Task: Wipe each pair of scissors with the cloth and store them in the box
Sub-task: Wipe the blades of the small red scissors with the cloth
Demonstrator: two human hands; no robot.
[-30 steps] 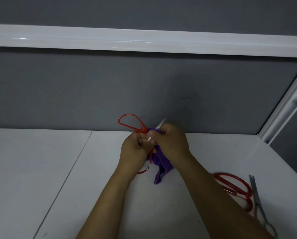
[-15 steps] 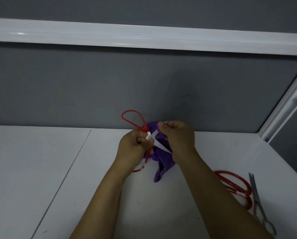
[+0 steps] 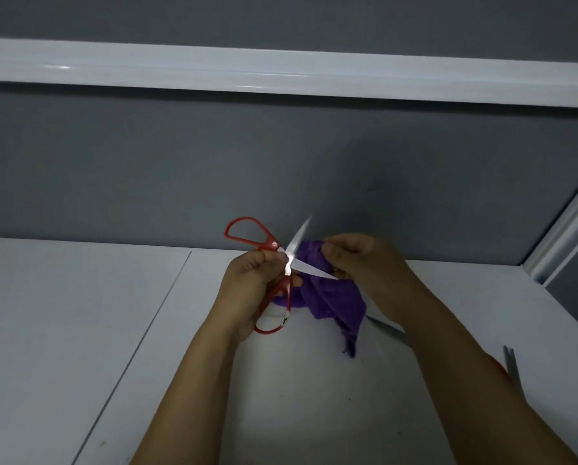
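Left hand [image 3: 252,280] clamps red-handled steel scissors [image 3: 282,263], blades splayed; right hand [image 3: 358,260] pinches soft purple cloth [image 3: 328,297]. Stiff, sharp blades seem best held near the pivot.

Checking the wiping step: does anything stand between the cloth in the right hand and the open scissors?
Nothing visible does. The right hand holds the cloth, and the lower blade of the scissors lies straight across it. The left hand grips them near the pivot.
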